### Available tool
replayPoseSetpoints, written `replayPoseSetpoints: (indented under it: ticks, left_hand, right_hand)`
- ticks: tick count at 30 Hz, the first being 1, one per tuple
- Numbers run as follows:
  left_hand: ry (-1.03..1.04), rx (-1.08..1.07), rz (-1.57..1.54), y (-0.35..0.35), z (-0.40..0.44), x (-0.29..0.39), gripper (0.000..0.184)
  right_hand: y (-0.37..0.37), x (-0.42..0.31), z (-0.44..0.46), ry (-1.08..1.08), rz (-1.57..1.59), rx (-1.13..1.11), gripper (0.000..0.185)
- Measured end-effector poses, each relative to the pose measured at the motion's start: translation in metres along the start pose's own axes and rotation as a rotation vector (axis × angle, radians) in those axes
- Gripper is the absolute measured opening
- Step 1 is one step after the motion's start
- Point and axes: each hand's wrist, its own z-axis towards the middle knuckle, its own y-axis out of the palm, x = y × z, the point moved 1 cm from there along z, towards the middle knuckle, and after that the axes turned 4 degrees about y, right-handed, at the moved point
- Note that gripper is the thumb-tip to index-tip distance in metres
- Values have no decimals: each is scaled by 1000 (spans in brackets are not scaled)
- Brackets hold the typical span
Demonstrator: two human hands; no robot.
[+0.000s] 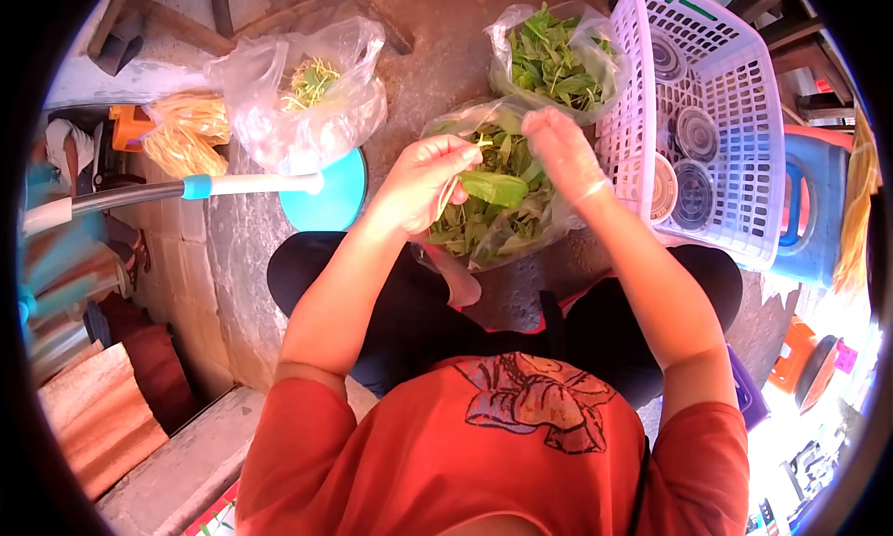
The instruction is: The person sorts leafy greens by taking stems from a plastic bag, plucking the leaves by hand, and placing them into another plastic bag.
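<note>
Green leaf (495, 189) crosswise, free end rightward

1. Here's the floor (423, 48), grey-brown and patchy, carrying the whole spread!
2. Far left, a clear bag (326, 122) slumps open around pale-stemmed greens (313, 80).
3. Right behind it, nearer the wearer, sits a round turquoise fan base (321, 204).
4. Over in the centre, the near leaf bag (558, 222) gapes wide.
5. Just beyond, the far leaf bag (500, 60) bulges, right beside a white slotted basket (634, 118)!
</note>
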Motion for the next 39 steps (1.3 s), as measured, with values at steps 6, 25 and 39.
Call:
replayPoseSetpoints:
  ticks: [6,25,39]
  left_hand:
    - [74,46,-44,-2,5,-10,14]
    - [74,-25,-33,4,2,-5,23]
    - [121,216,746,-20,45,-103,22]
  right_hand:
    - [27,-43,-22,48,-243,-227,33]
    - [-1,-17,-2,-259,-842,130,14]
    - [-12,-4,15,60,-54,90,17]
